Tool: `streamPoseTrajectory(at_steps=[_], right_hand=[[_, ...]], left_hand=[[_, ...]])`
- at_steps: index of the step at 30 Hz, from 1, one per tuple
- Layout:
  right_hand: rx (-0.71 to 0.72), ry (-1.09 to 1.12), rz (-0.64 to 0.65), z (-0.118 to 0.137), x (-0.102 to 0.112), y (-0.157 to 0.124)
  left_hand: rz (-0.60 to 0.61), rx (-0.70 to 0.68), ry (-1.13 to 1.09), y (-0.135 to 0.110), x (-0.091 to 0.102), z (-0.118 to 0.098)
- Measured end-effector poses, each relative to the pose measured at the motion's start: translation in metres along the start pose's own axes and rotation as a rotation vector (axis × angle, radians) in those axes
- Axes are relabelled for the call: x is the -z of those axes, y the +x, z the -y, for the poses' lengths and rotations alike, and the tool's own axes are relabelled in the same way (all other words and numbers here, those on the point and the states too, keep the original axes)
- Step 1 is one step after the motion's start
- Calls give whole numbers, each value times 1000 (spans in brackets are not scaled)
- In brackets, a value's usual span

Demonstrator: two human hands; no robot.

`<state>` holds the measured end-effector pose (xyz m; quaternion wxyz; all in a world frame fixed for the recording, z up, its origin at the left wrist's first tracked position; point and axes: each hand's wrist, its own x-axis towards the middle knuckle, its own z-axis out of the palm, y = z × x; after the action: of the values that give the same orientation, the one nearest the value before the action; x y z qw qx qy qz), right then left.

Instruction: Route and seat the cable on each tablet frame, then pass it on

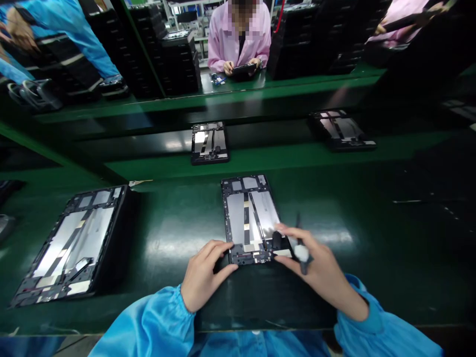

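An opened tablet, its silver inside and ribbon cables facing up, lies on the green bench in front of me. My left hand holds its lower left corner between thumb and fingers. At the lower right corner, the thumb and index finger of my right hand reach onto the tablet. A slim dark tool with a white part is tucked in that hand; blur hides its exact kind. Next to the right fingers, a small black part sits inside the tablet.
Left of me, another opened tablet tops a dark stack. Farther back lie two more opened tablets on a lower strip. Across the bench, a person in pink handles a device near tall black tray stacks. A green post stands at left.
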<state>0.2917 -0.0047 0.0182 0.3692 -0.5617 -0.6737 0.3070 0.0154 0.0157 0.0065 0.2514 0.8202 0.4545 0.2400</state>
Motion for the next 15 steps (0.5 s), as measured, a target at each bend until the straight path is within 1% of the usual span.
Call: streamPoseTrajectory(at_steps=[2, 3, 4, 6, 8, 11, 13, 15], right_hand=[[110, 27, 139, 14, -19, 6], [156, 22, 180, 19, -28, 9], [181, 4, 208, 22, -37, 11], [214, -15, 214, 24, -49, 16], [205, 16, 204, 23, -53, 17], [151, 91, 227, 23, -50, 17], [142, 98, 244, 23, -48, 15], [164, 83, 246, 24, -48, 14]], left_hand=[[-6, -53, -18, 6, -2, -3], [-13, -70, -26, 8, -3, -4], [-22, -78, -40, 10, -4, -5], [-28, -69, -86, 10, -7, -7], [-18, -46, -127, 9, -8, -9], [-11, -19, -108, 5, -10, -14], [-11, -13, -41, 3, -11, -17], [-15, -52, 80, 0, -13, -18]])
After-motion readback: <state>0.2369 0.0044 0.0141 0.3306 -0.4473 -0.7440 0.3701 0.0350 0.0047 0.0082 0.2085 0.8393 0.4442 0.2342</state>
